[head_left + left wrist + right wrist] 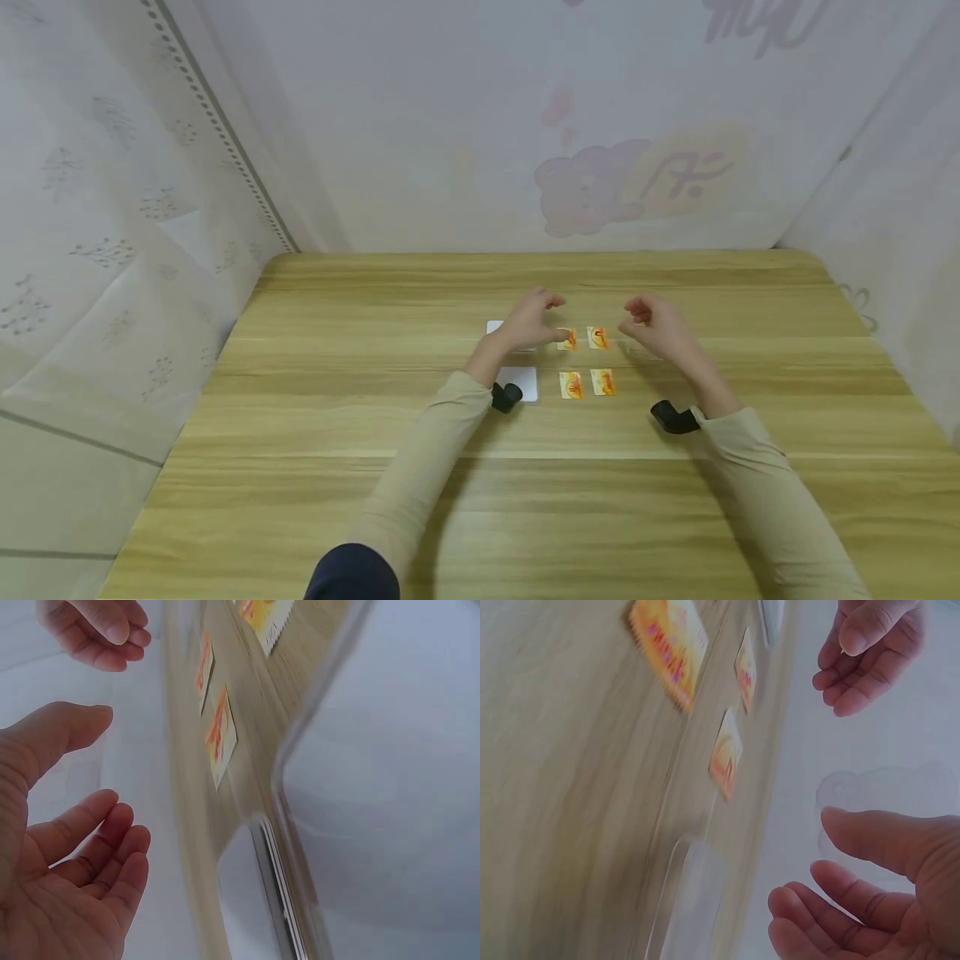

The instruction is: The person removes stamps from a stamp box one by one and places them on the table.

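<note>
Both hands hover over the table with nothing between their fingers. My left hand [531,319] is spread, thumb apart from the fingers, in front of the upper-left stamp [572,340] in the head view. My right hand [660,327] is loosely curled beside the upper-right stamp [597,337]. Two more small yellow-orange stamps with serrated edges, a lower-left one [571,385] and a lower-right one [603,382], lie nearer me. Under the right hand is a flat clear plastic case [694,900]. By the left wrist lies a white rectangular piece [527,383] with a clear edge.
A second white rectangular piece [494,326], partly hidden by the left hand, lies farther back; its side looks layered in the left wrist view. The wood-grain table [300,375] meets a pale printed curtain [420,167] behind. Black wrist mounts hang below both wrists.
</note>
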A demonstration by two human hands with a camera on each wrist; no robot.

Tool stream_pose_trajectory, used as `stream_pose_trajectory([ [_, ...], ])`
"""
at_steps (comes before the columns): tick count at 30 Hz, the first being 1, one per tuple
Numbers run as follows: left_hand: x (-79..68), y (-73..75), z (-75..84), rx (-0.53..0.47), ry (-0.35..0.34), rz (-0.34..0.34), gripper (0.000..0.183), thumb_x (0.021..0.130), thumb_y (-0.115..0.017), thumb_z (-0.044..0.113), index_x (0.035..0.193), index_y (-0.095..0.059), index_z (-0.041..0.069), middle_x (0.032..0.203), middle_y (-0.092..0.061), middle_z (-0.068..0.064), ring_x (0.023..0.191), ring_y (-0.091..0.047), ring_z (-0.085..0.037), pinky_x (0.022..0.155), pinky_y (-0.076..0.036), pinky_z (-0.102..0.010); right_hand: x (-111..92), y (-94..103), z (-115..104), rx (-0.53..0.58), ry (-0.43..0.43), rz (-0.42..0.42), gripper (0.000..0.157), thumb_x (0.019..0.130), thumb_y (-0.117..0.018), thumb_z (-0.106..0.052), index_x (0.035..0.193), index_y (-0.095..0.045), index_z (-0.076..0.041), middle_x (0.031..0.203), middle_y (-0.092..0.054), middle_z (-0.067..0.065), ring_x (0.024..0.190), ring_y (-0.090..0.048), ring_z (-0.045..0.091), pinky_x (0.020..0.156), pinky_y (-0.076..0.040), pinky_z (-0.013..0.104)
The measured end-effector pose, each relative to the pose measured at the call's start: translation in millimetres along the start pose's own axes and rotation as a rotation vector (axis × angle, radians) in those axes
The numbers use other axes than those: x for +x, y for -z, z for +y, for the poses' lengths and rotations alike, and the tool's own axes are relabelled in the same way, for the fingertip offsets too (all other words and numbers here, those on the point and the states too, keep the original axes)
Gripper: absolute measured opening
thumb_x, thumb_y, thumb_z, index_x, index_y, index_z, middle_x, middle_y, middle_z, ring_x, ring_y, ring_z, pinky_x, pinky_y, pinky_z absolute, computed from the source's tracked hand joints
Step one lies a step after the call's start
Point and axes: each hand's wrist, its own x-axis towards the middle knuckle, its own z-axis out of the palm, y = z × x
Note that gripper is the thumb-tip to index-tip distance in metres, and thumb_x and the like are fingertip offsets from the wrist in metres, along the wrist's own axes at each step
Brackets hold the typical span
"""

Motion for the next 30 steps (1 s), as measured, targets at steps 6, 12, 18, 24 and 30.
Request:
stream_pose_trajectory([
  [6, 10.6, -11.6, 6.3, -0.020, -0.031, -0.028, 0.055, 0.082, -0.072, 0.015, 0.128, -0.050, -0.005, 0.126, -0.049, -0.016, 0.115, -0.045, -0.026, 0.097, -0.039, -0.031, -8, 8.9, 10, 0.013, 0.001, -0.011, 0.041, 0.089, -0.060, -0.008, 0.120, -0.048, 0.015, 0.118, -0.050, 0.033, 0.108, -0.048, 0.045, 0.093, -0.040, 0.054],
  [12, 22.4, -22.7, 13.1, -0.014, -0.060, -0.054, 0.054, 0.082, -0.072, 0.015, 0.127, -0.050, -0.006, 0.126, -0.050, -0.015, 0.116, -0.045, -0.026, 0.097, -0.039, -0.029, -14, 16.3, 21, 0.011, 0.000, -0.007, 0.043, 0.089, -0.060, -0.007, 0.122, -0.046, 0.016, 0.120, -0.049, 0.035, 0.110, -0.047, 0.046, 0.093, -0.039, 0.055],
  [18, 30.2, -31.1, 23.6, 0.013, -0.051, -0.084, 0.054, 0.082, -0.071, 0.016, 0.127, -0.051, -0.005, 0.127, -0.050, -0.015, 0.116, -0.047, -0.025, 0.097, -0.039, -0.027, -16, 20.5, 32, -0.022, 0.033, 0.008, 0.044, 0.085, -0.063, -0.001, 0.121, -0.046, 0.019, 0.117, -0.050, 0.036, 0.106, -0.048, 0.046, 0.093, -0.039, 0.056],
  [24, 37.6, -38.6, 32.5, 0.023, -0.063, -0.106, 0.054, 0.083, -0.071, 0.017, 0.128, -0.050, -0.004, 0.129, -0.049, -0.015, 0.117, -0.047, -0.024, 0.097, -0.039, -0.026, -18, 24.2, 38, -0.083, 0.012, -0.018, 0.050, 0.081, -0.066, 0.002, 0.123, -0.044, 0.019, 0.118, -0.048, 0.037, 0.109, -0.046, 0.048, 0.094, -0.038, 0.056],
  [30, 45.1, -50.9, 42.4, 0.057, -0.048, -0.124, 0.056, 0.083, -0.072, 0.019, 0.130, -0.050, -0.002, 0.129, -0.049, -0.013, 0.118, -0.046, -0.022, 0.098, -0.037, -0.022, -20, 29.2, 42, -0.081, -0.055, -0.071, 0.057, 0.081, -0.067, 0.000, 0.128, -0.040, 0.019, 0.124, -0.043, 0.037, 0.115, -0.040, 0.050, 0.097, -0.034, 0.058],
])
